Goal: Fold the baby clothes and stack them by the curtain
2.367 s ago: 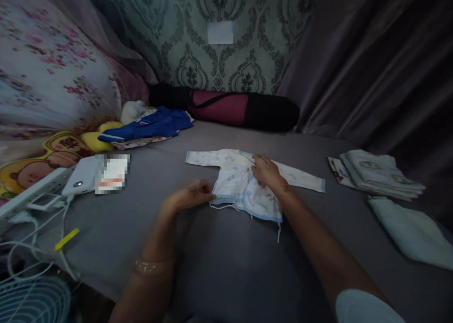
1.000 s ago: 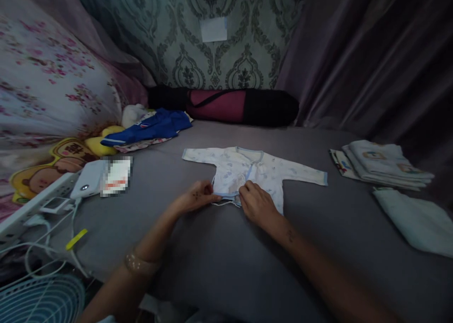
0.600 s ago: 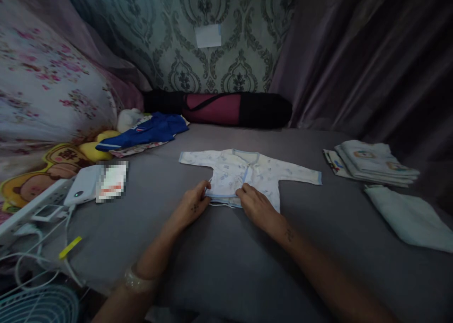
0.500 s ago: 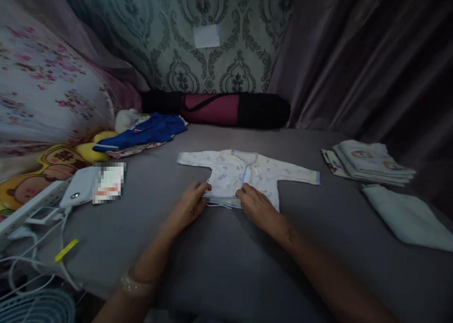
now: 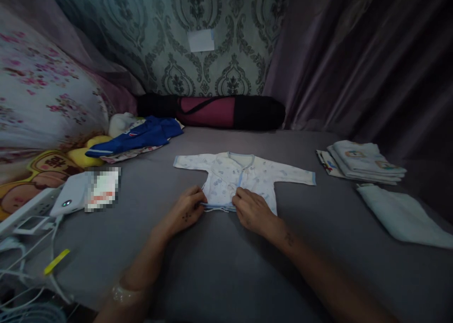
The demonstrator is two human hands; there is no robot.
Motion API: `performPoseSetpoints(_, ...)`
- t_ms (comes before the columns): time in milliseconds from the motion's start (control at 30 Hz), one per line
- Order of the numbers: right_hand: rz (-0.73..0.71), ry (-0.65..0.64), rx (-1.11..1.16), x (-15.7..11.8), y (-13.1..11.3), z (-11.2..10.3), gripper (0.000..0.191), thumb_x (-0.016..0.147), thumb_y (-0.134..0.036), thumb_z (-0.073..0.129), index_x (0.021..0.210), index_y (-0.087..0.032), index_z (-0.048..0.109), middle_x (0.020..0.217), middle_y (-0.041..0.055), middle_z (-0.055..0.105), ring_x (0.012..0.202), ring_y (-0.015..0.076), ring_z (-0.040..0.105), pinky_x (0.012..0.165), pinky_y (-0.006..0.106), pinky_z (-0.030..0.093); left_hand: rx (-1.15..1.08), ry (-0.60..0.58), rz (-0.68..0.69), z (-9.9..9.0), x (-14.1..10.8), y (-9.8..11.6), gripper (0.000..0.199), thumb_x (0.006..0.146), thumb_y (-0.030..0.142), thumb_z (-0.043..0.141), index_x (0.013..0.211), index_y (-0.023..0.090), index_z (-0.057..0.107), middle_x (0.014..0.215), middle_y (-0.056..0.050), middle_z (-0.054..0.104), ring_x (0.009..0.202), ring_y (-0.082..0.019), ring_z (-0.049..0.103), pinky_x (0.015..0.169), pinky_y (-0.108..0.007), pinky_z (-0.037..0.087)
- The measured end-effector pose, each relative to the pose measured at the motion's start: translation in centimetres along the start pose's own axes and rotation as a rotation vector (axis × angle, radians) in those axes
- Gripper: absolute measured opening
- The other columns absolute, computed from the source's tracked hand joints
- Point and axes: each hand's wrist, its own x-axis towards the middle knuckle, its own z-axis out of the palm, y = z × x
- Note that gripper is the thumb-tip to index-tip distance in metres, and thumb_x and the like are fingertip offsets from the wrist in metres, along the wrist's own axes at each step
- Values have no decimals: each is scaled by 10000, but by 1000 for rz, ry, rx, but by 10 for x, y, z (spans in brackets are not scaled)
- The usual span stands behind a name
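Head view: left hand [image 5: 186, 210] and right hand [image 5: 253, 210] pinch the bottom of the little shirt [image 5: 226, 179], fingers [image 5: 242, 195] squeezed together, I guess so it lies flat.

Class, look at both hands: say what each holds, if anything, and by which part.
The left hand pinches the small white shirt at one bottom corner; the right hand grips its blue-edged hem near the middle.

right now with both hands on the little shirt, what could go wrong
The left hand and right hand grip the white shirt near its hem, so an uneven tug might skew it. The thin white tie lies loose along that hem and could get caught underneath.
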Motion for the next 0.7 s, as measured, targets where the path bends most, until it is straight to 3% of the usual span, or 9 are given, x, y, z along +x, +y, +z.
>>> performPoseSetpoints(367,-42,-75,27,-3,3,1,213,904,-85,414,1000,-173,584,1017,71,591,943,174,535,818,301,364,-5,-38,-3,-3,-1,1,158,745,117,451,764,194,587,849,-33,561,809,-163,534,707,-265,404)
performPoseSetpoints(500,-37,-125,81,-5,1,-7,228,882,-87,435,992,-174,614,1019,73,629,945,171,563,784,281,372,-8,-140,-60,-9,0,0,163,706,135,485,788,198,612,846,-25,591,750,-155,541,649,-255,394)
performPoseSetpoints(633,-43,-169,272,2,15,-24,178,853,-189,511,916,-220,675,900,19,687,812,150,605,678,246,377,24,-314,-63,-26,25,2,189,800,328,524,739,189,637,714,-18,606,619,-141,523,578,-252,371)
performPoseSetpoints(700,-12,-155,412,16,31,-29,179,838,-216,525,890,-218,696,828,1,700,746,133,611,644,223,382,90,-310,-25,-30,49,8,297,852,392,484,708,181,636,645,-25,593,588,-145,518,584,-264,376)
